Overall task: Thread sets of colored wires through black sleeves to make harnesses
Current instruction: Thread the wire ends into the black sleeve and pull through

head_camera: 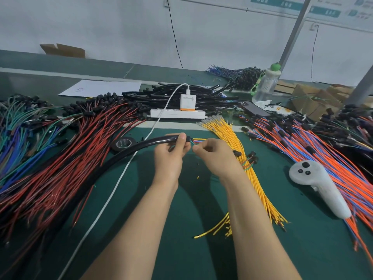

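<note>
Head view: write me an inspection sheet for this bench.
Surface: green mat, largely covered by wire bundles.
Job's things: black sleeve curving left, wires showing at its end; spare sleeves at the back; yellow bundle, red bundle, orange-blue bundle around.
Clutter: tape roll, controller, bottle, phone, paper.
Grippers: left hand grips the sleeve end; right hand pinches those wires.
Cables: white cable runs from charger on power strip across the mat.
Surroundings: grey wall, cardboard box, metal pole.
</note>
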{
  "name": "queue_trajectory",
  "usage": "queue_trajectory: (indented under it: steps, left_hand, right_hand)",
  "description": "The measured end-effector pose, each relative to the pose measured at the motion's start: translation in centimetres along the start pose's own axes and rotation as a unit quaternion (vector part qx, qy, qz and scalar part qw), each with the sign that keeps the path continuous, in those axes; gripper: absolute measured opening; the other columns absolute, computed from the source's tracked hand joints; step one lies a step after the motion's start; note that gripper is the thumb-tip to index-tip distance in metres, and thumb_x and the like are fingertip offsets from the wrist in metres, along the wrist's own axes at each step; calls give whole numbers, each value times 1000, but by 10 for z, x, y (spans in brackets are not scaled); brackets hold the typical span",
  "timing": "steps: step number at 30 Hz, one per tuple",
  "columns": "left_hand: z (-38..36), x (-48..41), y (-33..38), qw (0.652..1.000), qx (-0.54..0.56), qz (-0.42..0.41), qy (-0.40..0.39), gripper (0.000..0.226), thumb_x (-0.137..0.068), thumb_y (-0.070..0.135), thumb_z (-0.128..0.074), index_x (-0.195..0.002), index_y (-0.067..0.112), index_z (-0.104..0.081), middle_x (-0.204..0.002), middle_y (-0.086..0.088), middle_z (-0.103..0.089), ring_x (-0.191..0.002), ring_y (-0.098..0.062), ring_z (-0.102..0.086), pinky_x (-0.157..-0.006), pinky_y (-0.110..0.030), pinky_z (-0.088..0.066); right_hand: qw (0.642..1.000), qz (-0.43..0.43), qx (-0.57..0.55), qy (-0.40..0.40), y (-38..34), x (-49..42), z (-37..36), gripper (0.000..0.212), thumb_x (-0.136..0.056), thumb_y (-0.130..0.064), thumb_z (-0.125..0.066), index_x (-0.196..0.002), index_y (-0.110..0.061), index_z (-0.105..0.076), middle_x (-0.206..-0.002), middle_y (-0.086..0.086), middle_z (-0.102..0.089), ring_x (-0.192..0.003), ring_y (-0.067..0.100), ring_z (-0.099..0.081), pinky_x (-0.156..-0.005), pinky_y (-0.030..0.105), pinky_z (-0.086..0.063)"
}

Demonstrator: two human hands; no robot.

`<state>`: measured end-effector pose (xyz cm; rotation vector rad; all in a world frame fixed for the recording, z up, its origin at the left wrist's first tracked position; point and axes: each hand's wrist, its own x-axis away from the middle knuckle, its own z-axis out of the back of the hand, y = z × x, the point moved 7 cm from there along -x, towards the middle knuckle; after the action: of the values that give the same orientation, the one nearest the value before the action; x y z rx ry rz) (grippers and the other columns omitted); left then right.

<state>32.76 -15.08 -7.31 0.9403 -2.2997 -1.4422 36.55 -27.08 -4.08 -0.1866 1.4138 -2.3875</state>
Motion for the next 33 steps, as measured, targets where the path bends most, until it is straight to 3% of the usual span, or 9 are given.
queue_trajectory:
  steps: [5,10,16,20,25,29,33]
  left_hand:
    - [1,-1,-1,1000,11,3,9,18,-93,7,-56,-75,9,-61,-66,3,-63,-59,0,-62,-66,-14,-52]
    - [3,-3,-2,1000,12,5,16,20,-93,7,-56,-74,10,-61,-60,9,-64,-59,0,-63,-65,-13,-52]
    - [2,-2,-3,1000,17,7,1,19,-93,8,-57,-76,10,-61,-64,7,-64,-61,0,-62,-68,-14,-52]
    - [1,-1,-3,1000,22,12,-2,18,-93,7,-57,-75,9,-61,-65,6,-63,-61,-1,-62,-68,-15,-53]
    - [2,-1,-3,1000,18,10,0,17,-93,6,-57,-76,9,-60,-67,3,-61,-59,0,-61,-66,-14,-52]
    - [2,-1,-4,1000,20,18,6,16,-92,7,-57,-77,9,-61,-69,1,-61,-59,0,-62,-66,-13,-52]
    - [3,-1,-3,999,24,23,7,15,-93,7,-57,-78,8,-61,-71,1,-62,-60,0,-63,-66,-13,-52]
  right_hand:
    - [997,-2,-76,3,1,1,6,18,-92,-16,-62,-74,-16,-66,-65,-1,-63,-59,11,-53,-49,7,-40]
    - [995,-24,-95,-6,4,-1,0,22,-93,-14,-60,-71,-17,-64,-61,-8,-66,-56,6,-58,-69,22,-49]
    - [995,-30,-98,-9,5,0,0,25,-93,-21,-62,-69,-14,-63,-60,-7,-65,-56,7,-55,-67,22,-47]
    - [993,-45,-106,-4,6,0,0,24,-93,-20,-61,-70,-14,-62,-59,-5,-63,-58,9,-54,-55,11,-44]
    - [992,-69,-101,-38,12,0,-2,28,-96,-28,-56,-78,-10,-68,-62,-4,-68,-56,7,-63,-77,24,-51]
    - [990,-69,-119,-37,11,0,0,27,-99,-21,-52,-82,-6,-68,-63,0,-67,-48,1,-61,-53,9,-48]
    - [986,-44,-160,-7,11,-1,5,19,-95,-17,-58,-78,-12,-65,-58,-5,-68,-49,1,-59,-52,6,-44]
